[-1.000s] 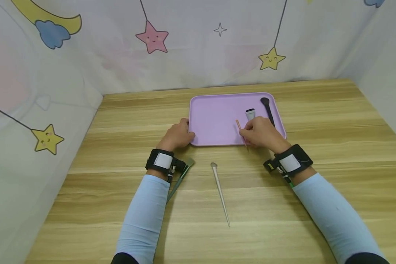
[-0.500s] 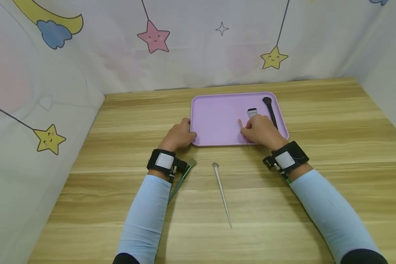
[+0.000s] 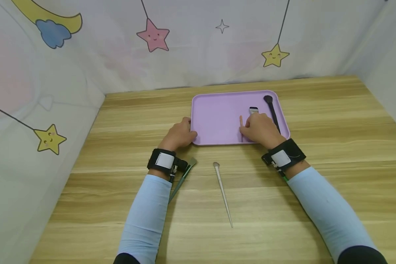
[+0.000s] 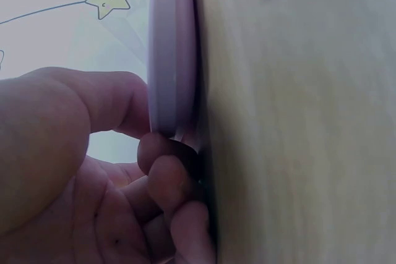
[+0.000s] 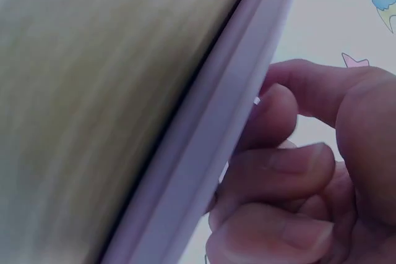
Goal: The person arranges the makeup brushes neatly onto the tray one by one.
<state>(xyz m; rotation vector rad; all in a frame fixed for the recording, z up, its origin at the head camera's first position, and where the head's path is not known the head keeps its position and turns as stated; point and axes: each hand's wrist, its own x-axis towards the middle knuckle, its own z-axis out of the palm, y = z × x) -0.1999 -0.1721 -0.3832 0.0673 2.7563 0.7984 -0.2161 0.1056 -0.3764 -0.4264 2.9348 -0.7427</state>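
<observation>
My left hand (image 3: 179,134) grips the near left corner of a purple tray (image 3: 214,117), thumb over the rim. In the left wrist view its other fingers (image 4: 167,180) curl at the tray's edge. Over the tray's right half, my right hand (image 3: 260,129) pinches a slim makeup brush (image 3: 241,120) with an orange-brown end. That brush points away from me, close over the tray floor. Partly hidden behind the right hand lies a silver brush with a black end (image 3: 253,109). A black makeup brush (image 3: 272,110) rests along the tray's right side.
On the wooden table (image 3: 267,220), a pale, long-handled brush (image 3: 222,192) lies in front of the tray. A green brush (image 3: 183,179) lies beside the left wrist, partly under the left forearm. A printed curtain (image 3: 191,66) stands behind the table.
The slim brush has turned from slanting to nearly straight, and its near end has drawn in from beyond the tray's front rim. The left hand stays on the corner.
</observation>
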